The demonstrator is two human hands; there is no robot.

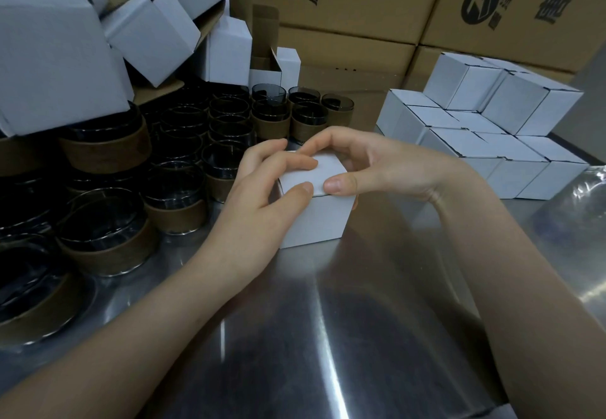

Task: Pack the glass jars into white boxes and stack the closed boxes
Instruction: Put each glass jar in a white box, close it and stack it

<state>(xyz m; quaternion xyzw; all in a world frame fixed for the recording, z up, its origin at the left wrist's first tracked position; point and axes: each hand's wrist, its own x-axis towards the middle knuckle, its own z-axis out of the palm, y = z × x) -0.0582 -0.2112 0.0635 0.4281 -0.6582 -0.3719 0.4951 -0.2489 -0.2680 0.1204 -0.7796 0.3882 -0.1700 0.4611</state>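
Observation:
A small white box (316, 222) stands on the steel table (328, 336) in the middle of the view. Both hands are on its top. My left hand (262, 189) curls over the left side of the lid, fingers lying on the flap and thumb at the front edge. My right hand (364, 163) arches over the right side, thumb pressing the lid's front edge and fingers reaching behind. What the box holds is hidden. Several dark glass jars with brown sleeves (177, 195) crowd the left of the table. Closed white boxes (485, 130) are stacked at the right.
Empty folded white boxes (147, 35) pile up at the back left over the jars. Large brown cartons (360, 2) form a wall behind. Crinkled clear plastic (587, 189) lies at the right edge. Bare steel stretches in front of the box.

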